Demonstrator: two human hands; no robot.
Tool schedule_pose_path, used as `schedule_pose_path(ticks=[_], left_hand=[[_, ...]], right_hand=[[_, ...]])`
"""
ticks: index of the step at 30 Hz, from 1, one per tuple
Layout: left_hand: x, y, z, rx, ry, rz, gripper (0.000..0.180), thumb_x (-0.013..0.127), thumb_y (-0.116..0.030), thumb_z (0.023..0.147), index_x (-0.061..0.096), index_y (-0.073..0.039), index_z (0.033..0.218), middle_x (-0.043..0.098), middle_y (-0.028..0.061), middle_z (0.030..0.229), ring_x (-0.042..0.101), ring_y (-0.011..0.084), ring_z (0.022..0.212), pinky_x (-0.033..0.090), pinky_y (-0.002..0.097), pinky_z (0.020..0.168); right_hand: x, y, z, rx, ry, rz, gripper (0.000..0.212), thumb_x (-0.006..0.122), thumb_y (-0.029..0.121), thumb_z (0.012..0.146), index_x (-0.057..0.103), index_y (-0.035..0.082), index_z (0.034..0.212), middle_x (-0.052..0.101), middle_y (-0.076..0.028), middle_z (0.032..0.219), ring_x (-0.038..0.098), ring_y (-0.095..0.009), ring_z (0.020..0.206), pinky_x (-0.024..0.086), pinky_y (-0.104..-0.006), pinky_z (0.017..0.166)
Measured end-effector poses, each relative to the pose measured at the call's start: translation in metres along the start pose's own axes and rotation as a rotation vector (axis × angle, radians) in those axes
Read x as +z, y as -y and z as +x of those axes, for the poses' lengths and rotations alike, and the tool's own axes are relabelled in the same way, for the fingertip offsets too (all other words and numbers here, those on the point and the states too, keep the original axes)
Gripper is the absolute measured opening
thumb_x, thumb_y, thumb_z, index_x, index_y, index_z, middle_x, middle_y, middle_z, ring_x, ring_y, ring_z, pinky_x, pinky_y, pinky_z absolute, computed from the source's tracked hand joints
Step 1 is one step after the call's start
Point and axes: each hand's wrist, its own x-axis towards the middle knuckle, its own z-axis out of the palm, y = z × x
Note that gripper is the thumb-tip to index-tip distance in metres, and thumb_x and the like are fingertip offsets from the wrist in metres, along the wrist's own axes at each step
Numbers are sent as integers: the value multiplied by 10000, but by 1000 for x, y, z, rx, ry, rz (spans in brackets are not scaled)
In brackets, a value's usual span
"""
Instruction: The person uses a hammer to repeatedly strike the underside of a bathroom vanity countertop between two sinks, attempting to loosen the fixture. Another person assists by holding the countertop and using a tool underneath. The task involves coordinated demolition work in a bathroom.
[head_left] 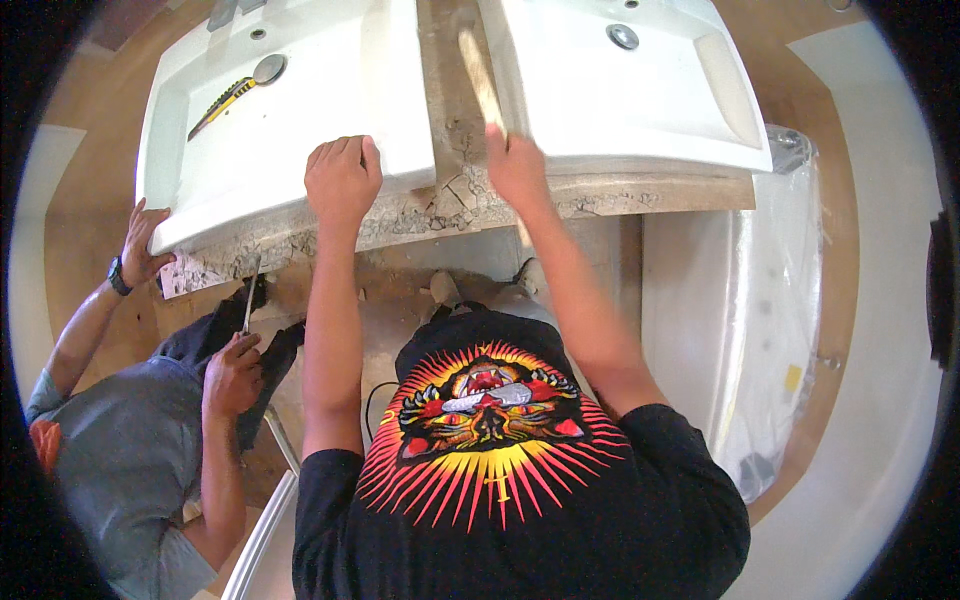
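My left hand (343, 180) is curled over the front rim of the left white washbasin (290, 120). My right hand (517, 165) is closed around the lower end of a wooden handle (478, 70). The handle runs up the gap between that basin and the right white washbasin (650, 100); its far end is out of sight. Both basins sit on a countertop whose front edge (450, 208) is chipped and crumbling just below my hands.
At the left, a person in a grey shirt holds a thin metal tool (247, 305) under the counter, with the other hand (140, 245) on the basin's corner. A yellow utility knife (222, 103) lies in the left basin. A plastic-wrapped white tub (740, 300) stands at the right.
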Motion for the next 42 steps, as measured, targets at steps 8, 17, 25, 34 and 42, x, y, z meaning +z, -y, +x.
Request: schedule_pose_path(ticks=[8, 17, 25, 34, 42], left_hand=[[2, -2, 1, -3, -27, -35, 251, 517, -216, 875, 682, -50, 782, 672, 106, 770, 636, 295, 768, 476, 407, 824], [2, 2, -8, 7, -37, -2, 242, 523, -206, 861, 685, -52, 767, 675, 105, 767, 646, 276, 766, 486, 391, 811], [4, -2, 1, 0, -70, 11, 242, 526, -213, 867, 696, -57, 793, 692, 88, 804, 651, 261, 792, 481, 379, 833], [-19, -45, -16, -71, -182, -493, 167, 564, -104, 871, 680, -55, 981, 679, 126, 951, 648, 291, 901, 505, 377, 795], [68, -125, -53, -129, 256, -548, 256, 572, -84, 853, 590, 8, 1091, 567, 208, 1171, 591, 368, 1032, 486, 415, 882]], right_hand=[[7, 9, 25, -65, -152, 139, 562, 412, 421, 967, 607, -86, 823, 617, -284, 709, 621, -472, 744, 480, -519, 687], [64, -66, -52, 164, 78, 33, 594, 398, 468, 963, 610, -70, 826, 607, -297, 758, 599, -470, 773, 454, -504, 716], [34, -100, -87, 291, 166, 106, 583, 421, 475, 951, 604, -73, 872, 608, -300, 786, 598, -477, 806, 447, -502, 720], [-19, -139, -130, 260, 212, 24, 536, 557, 499, 883, 628, -31, 865, 621, -220, 724, 624, -361, 685, 458, -427, 622], [-50, -239, -159, 235, 316, -76, 320, 684, 320, 777, 637, 4, 766, 603, -193, 630, 624, -292, 568, 461, -415, 539]])
